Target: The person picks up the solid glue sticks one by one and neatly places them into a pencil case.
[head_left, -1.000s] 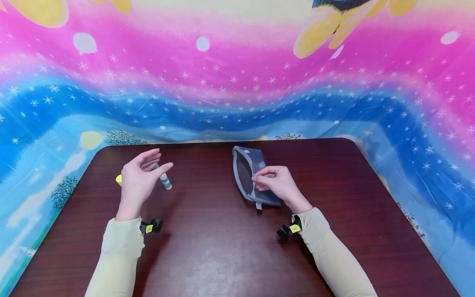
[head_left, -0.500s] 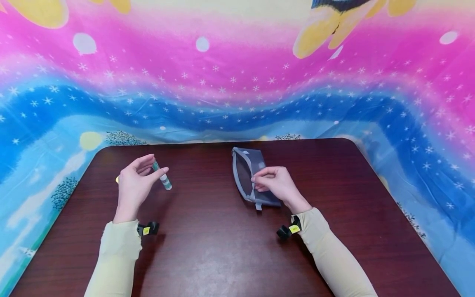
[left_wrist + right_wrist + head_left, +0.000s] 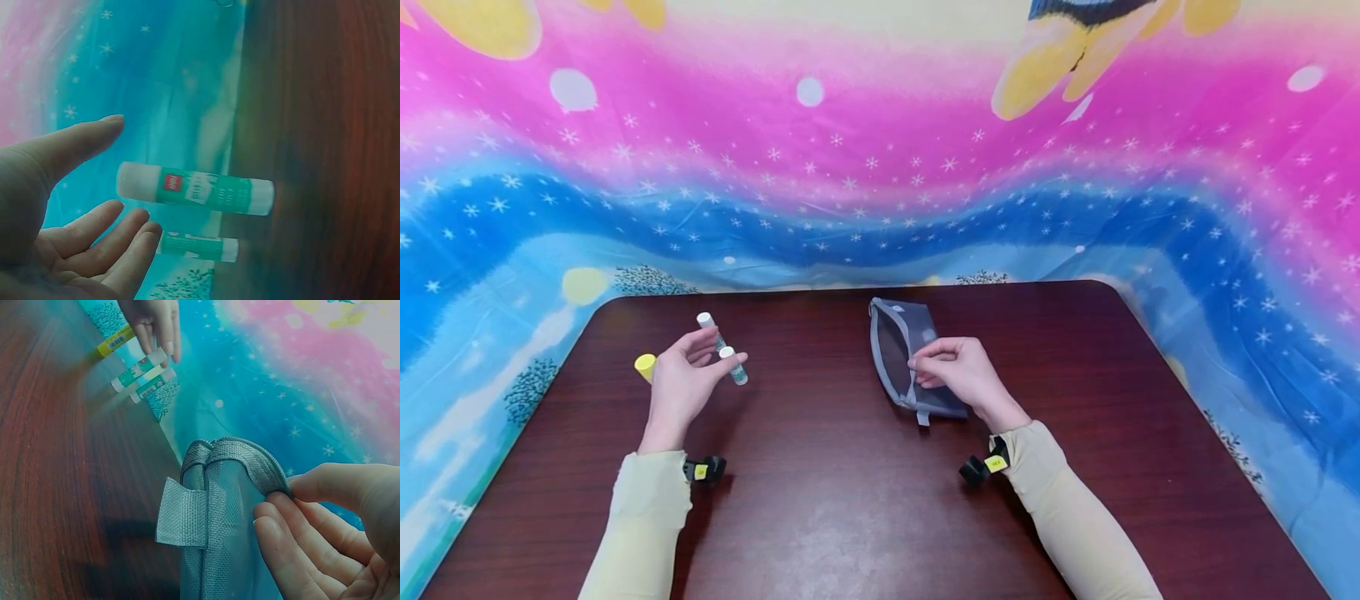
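My left hand (image 3: 685,379) is open, thumb and fingers apart, close behind a green-and-white glue stick (image 3: 737,372) that stands upright on the table. A second green glue stick (image 3: 706,320) stands just beyond the fingers; the left wrist view shows its label side (image 3: 197,245) partly covered by a fingertip. My right hand (image 3: 962,367) pinches the zippered rim of a grey mesh pouch (image 3: 228,531) between thumb and fingers. The pouch's mouth gapes toward the left, with a fabric tab (image 3: 181,515) at its near end.
A yellow glue stick (image 3: 645,365) stands left of my left hand, partly hidden by it. All stand on a dark red-brown wooden table (image 3: 835,500). A printed pink-and-blue cloth (image 3: 880,167) hangs along the table's back and sides.
My left hand swung a little left, then back right and slightly nearer, uncovering the far green glue stick's white cap and the yellow one. The right hand kept its pinch on the pouch.
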`<state>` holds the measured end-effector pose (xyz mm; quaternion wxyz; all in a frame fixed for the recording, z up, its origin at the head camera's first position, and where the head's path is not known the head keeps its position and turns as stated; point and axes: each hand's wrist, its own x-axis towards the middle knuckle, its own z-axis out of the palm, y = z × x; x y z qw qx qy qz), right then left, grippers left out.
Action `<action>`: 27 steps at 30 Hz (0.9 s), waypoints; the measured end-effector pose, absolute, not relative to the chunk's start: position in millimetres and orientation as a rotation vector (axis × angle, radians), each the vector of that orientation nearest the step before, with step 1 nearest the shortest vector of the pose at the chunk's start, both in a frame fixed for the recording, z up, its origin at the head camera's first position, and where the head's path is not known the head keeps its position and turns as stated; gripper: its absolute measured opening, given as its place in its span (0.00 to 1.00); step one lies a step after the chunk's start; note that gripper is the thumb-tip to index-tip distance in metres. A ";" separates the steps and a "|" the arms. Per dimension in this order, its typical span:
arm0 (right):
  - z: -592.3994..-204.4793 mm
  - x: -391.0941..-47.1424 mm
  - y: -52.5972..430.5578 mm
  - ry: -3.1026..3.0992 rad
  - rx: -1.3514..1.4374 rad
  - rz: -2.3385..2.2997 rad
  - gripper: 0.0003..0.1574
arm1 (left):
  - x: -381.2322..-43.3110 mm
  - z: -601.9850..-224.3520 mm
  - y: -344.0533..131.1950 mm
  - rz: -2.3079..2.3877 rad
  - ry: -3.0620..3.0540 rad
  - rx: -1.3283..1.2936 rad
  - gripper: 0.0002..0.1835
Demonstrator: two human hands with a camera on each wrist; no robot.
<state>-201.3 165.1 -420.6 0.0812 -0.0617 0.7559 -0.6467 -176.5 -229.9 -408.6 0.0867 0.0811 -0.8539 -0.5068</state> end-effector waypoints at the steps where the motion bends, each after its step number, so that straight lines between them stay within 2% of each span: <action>1: -420.7 -201.3 165.2 2.259 -0.184 -1.933 0.10 | -176.8 -410.8 -230.6 -1.510 -2.555 0.248 0.41; 11: -420.5 -201.1 165.1 2.257 -0.182 -1.940 0.11 | -180.7 -432.2 -237.3 -1.510 -2.641 0.286 0.39; 27: -421.6 -202.4 164.4 2.242 -0.182 -1.956 0.10 | -184.9 -443.2 -239.5 -1.499 -2.689 0.265 0.35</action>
